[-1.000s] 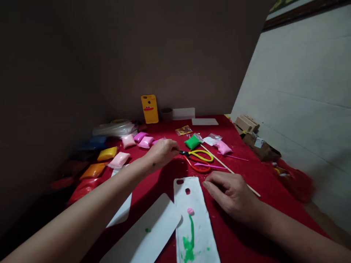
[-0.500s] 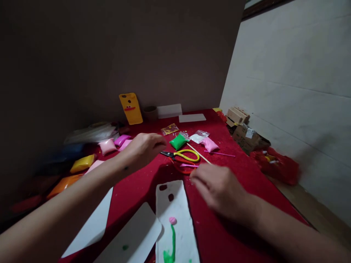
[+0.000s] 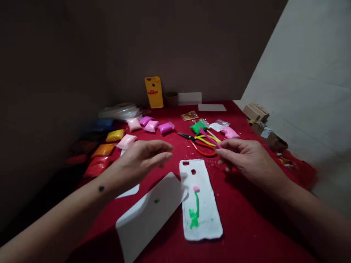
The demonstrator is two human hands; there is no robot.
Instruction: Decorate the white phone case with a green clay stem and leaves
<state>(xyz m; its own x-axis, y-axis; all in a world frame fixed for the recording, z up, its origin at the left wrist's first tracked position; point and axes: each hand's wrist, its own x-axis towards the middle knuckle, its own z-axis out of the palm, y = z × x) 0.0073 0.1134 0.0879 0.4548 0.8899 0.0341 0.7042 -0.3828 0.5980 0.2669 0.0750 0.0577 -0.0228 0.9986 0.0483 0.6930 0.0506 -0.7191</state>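
My right hand point(image 3: 241, 155) pinches a slim pink plastic clay tool point(image 3: 208, 137), its flat tip pointing up and left over the scissors. My left hand point(image 3: 149, 155) hovers above the table with thumb and fingers apart, nothing between them. Below and between the hands lies a white clay-covered phone case point(image 3: 204, 213) with two holes at its top. On it are a pink clay flower head point(image 3: 196, 189) and a green clay stem with leaves point(image 3: 196, 206). A white sheet point(image 3: 153, 215) with a green dab touches the case's left side. Scissors point(image 3: 196, 138) with yellow and red handles lie beyond the case.
Packets of coloured clay, among them green point(image 3: 197, 127), magenta point(image 3: 165, 128) and red point(image 3: 98, 166), lie at the back and left. A yellow phone case point(image 3: 154, 93) stands against the wall by a brown pot point(image 3: 172, 99). Cardboard boxes point(image 3: 256, 112) sit off the table's right side.
My right hand has picked up the pink clay tool from beside the scissors. My left hand has drawn back from near the scissors' tips and opened its fingers. The view has shifted.
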